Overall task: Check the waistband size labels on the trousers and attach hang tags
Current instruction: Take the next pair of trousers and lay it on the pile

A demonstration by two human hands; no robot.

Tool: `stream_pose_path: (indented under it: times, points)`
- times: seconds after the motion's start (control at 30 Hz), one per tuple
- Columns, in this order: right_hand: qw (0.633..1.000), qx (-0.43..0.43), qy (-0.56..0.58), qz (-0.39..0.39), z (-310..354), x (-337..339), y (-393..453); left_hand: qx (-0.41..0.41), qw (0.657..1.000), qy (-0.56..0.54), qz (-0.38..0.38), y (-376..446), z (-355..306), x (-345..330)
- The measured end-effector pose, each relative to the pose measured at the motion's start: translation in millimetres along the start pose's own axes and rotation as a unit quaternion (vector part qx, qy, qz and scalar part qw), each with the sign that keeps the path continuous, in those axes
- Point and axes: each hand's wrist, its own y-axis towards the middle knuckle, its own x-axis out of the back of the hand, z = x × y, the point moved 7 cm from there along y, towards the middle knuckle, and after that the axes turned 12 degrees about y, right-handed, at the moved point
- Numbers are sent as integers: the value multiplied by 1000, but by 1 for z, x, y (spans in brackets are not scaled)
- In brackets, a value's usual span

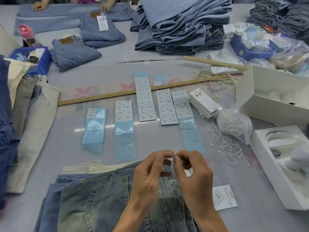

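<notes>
- Left hand and right hand raised together over washed jeans at near table edge
- Fingertips of both meeting at centre, thumb and forefinger of each pinched on thin white tag string; remaining fingers loosely curled
- String trailing down from pinch across jeans toward lower right
- Loose hang tag flat on table just right of jeans, near right wrist
- Five sticker sheets with size labels on pale blue backing laid in a row beyond hands; a short sixth piece further back
- Long wooden ruler lying diagonally across sheets; second ruler behind it at right
- Stack of hang tags right of sheets, beside clear bag of fasteners
- Tangle of loose white strings on table right of hands
- Open white boxes at right edge
- Two folded jeans at back left, the further one with tag attached; tall jeans pile at back centre
- Blue bin at left; beige trousers draped beside it
- Another person's hands at far edge of table
</notes>
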Motion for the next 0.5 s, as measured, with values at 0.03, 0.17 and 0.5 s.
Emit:
stream_pose_path:
  times: [0.03,0.17,0.5]
  points:
    - [999,-30,35,-7,-5,-1,-3,3,1000,1,-13,2,2,1]
    - [989,-110,95,-21,-17,-4,-18,2,999,22,-48,4,6,4]
    - [964,-180,198,-5,-16,-6,-24,-105,973,178,-99,-9,-8,12]
